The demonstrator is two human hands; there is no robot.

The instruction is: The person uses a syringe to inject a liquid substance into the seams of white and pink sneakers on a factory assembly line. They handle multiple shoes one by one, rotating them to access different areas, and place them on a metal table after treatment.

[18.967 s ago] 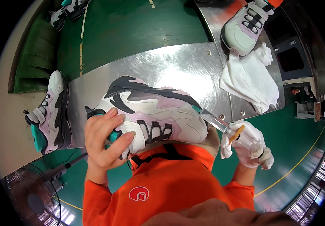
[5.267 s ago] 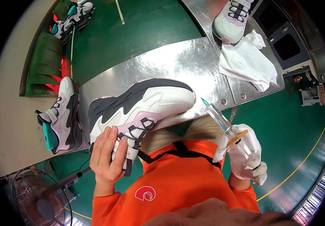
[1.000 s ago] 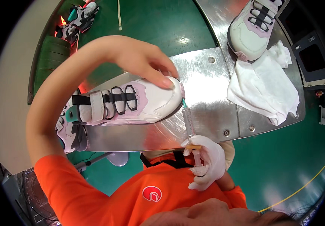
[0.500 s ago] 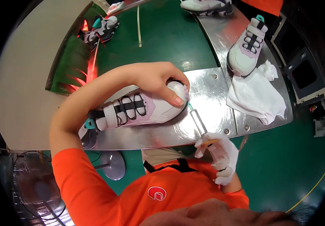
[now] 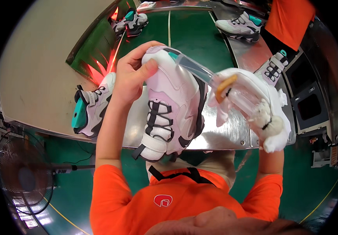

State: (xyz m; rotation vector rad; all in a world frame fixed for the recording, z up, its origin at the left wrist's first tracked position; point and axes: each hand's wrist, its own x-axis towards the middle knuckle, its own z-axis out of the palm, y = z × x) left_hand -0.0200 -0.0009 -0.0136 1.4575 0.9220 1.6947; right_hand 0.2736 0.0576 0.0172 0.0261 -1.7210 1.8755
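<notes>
A white and pale lilac sneaker (image 5: 167,88) with black laces is held up over the metal table edge, toe pointing away and tongue end toward me. My left hand (image 5: 131,76) is closed around its toe, thumb on top. My right hand (image 5: 269,113), in a white glove or wrapping, grips a clear syringe (image 5: 196,70) with an orange-tan flange and a green tip. The tip lies against the sneaker's toe edge; the exact contact point is hard to make out.
Another sneaker (image 5: 94,103) with a teal insert stands left of my left forearm. More sneakers sit at the far left (image 5: 137,23), far right (image 5: 239,27) and right (image 5: 273,68). A green belt (image 5: 192,29) runs ahead. A person's orange garment (image 5: 290,23) shows at upper right; a fan (image 5: 24,178) stands lower left.
My left hand has lifted the sneaker from the table and turned it toe-away. My right hand has raised the syringe up and forward to the toe. The head view has shifted too.
</notes>
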